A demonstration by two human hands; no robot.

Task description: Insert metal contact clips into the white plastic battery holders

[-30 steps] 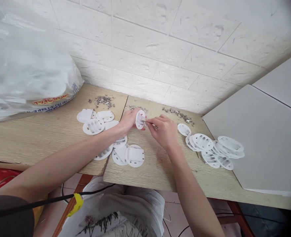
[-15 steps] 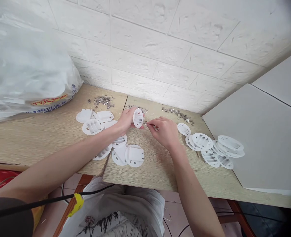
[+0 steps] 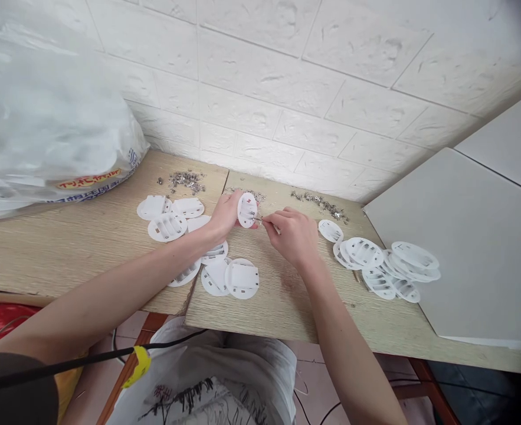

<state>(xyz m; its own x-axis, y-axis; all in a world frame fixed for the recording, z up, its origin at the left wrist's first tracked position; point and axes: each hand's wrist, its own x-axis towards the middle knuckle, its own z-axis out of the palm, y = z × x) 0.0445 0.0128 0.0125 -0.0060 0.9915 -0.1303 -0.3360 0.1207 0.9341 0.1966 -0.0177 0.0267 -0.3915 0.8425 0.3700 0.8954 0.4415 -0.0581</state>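
Grips a white disc [image 3: 246, 209] in the left hand [image 3: 226, 215] above the table [image 3: 269, 319], pinches a thin tool [image 3: 259, 220] at it in the right hand [image 3: 291, 233]. Has metal pieces [image 3: 188, 182] behind, plastic bag [image 3: 52, 118] far left, more discs [image 3: 216, 253] partly blocked by left forearm [image 3: 145, 268].

Soft light brightens the wall [image 3: 260, 77] and glosses the plastic bag [image 3: 43, 118], with the right corners dark and blurred.
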